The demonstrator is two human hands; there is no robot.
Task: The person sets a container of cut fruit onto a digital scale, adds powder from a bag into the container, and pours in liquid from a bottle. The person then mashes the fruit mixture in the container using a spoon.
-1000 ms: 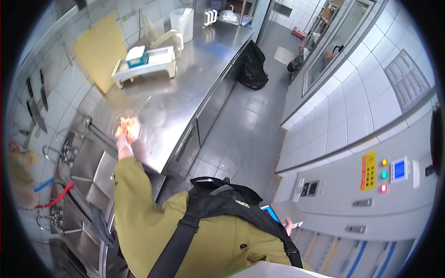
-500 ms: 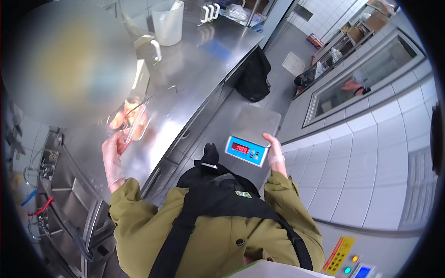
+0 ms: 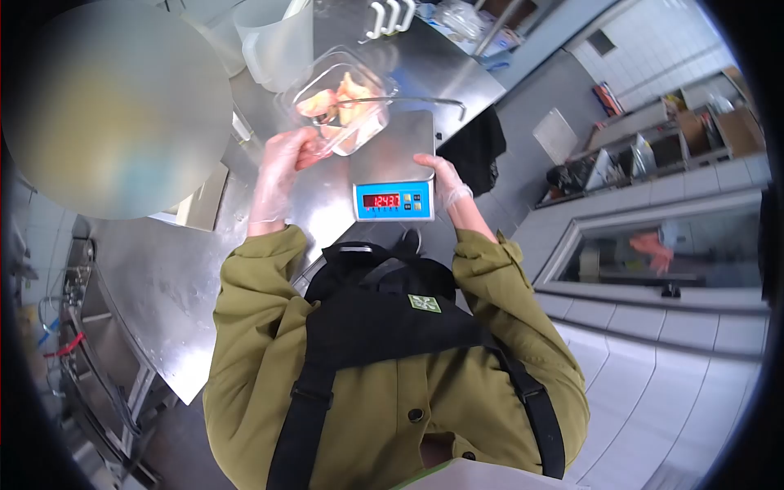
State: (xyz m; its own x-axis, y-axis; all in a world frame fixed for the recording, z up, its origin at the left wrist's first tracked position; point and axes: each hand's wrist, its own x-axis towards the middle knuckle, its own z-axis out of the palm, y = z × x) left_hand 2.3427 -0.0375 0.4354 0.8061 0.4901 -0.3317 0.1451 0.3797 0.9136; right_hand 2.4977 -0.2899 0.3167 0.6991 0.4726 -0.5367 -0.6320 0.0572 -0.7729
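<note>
A clear plastic tray with several pale orange-pink pieces in it is gripped at its near corner by my gloved left hand. Across the tray lies a thin metal utensil, its hooked end sticking out to the right. My gloved right hand holds the right edge of a digital scale, with red digits lit on its blue panel. The scale's metal plate is just right of and below the tray, at the steel counter's edge; whether they touch, I cannot tell.
A translucent pitcher and white hooked handles stand on the steel counter. A black bag is on the floor beyond the scale. Sinks are at the left, shelves and a window at the right. A blurred disc covers the upper left.
My left hand has raised the tray and carried it forward and right along the counter. My right hand has brought the scale in beside the tray. The view has turned, and the scale's digits differ.
</note>
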